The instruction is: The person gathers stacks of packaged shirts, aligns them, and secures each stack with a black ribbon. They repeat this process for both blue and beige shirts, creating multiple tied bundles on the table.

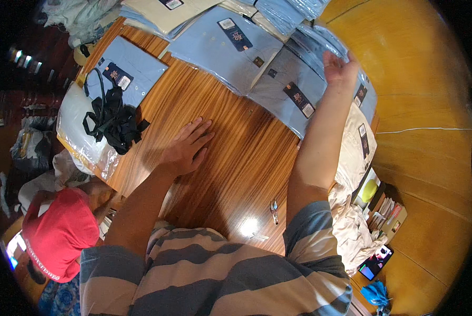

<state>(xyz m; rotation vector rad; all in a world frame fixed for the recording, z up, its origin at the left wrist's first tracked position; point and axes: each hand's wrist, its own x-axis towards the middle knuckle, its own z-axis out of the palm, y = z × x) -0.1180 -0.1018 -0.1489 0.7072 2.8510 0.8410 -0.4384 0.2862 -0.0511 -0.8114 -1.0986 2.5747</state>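
Observation:
My left hand (186, 148) lies flat on the wooden table (220, 174), its fingers spread and nothing in it. Over the far right pile, my right hand (341, 69) is stretched out with its fingers apart and loosely bent. It is beside folded blue shirts in clear plastic (316, 47); whether it touches them I cannot tell. Left of that arm lie a darker blue packed shirt (283, 87) and a light blue one (215, 47), both with dark tags. A beige packed shirt (354, 142) sits to the right of my right forearm.
Tangled black straps (117, 118) lie partly over another packed blue shirt (146, 68) at left, beside clear plastic bags (80, 126). Small thread snips (274, 211) rest near my body. A person in red (62, 231) is at lower left. A yellow-brown wall (420, 68) stands at right.

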